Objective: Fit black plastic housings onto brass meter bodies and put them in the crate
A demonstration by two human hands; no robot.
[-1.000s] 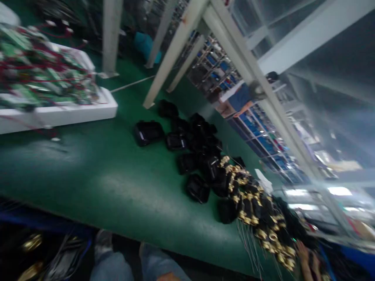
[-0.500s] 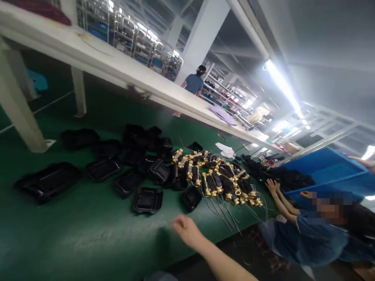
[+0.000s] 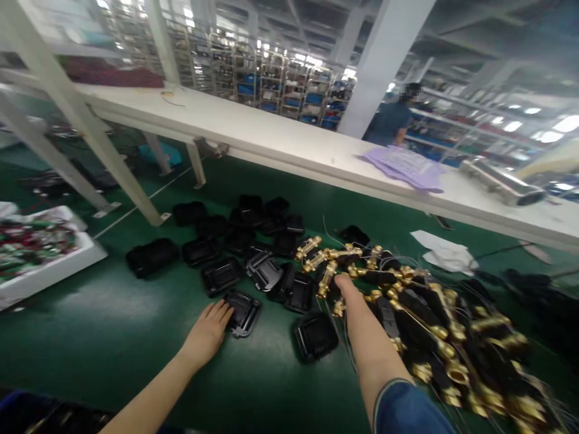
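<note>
Your left hand (image 3: 208,328) lies flat on the green bench mat (image 3: 113,337), fingers spread and closed on nothing, with its fingertips touching the near edge of a black plastic cover (image 3: 244,312) that sits just ahead and to the right of them. Its long side runs up and to the right, away from your fingers. It is a shallow, glossy black shell with rounded corners, and more of the same lie scattered beyond it (image 3: 226,241). Your right hand (image 3: 347,286) reaches farther forward into the pile of brass-ended valve bodies (image 3: 407,301); the fingers are buried among the parts, so you cannot tell whether they grip one. For the cover, your left hand is plainly nearer.
</note>
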